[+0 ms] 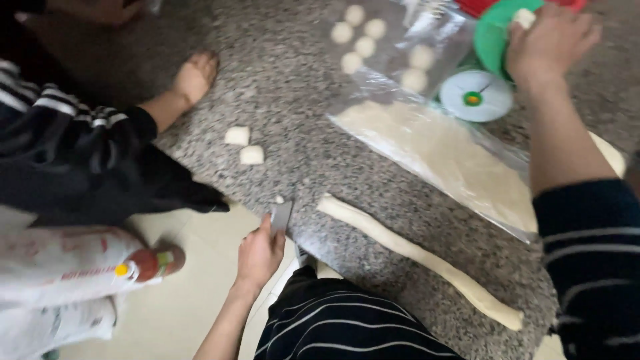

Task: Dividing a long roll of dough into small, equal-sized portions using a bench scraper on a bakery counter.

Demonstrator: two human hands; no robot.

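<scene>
A long rope of pale dough (pixel 413 253) lies across the speckled granite counter (pixel 300 100). My left hand (pixel 259 255) grips a small metal scraper blade (pixel 281 217) just left of the rope's near end. My right hand (pixel 550 41) reaches to the far right and pinches a small dough piece (pixel 525 17) over the green pan (pixel 492 37) of a kitchen scale with a white dial (pixel 475 95). Two cut dough pieces (pixel 244 145) sit on the counter farther left.
Several round dough balls (pixel 363 30) rest on a clear plastic sheet (pixel 433 40), which also covers a flat dough mass (pixel 440 153). Another person's hand (pixel 193 77) in a striped dark sleeve rests at the left. A red-filled bottle (pixel 148 264) lies on white sacks below.
</scene>
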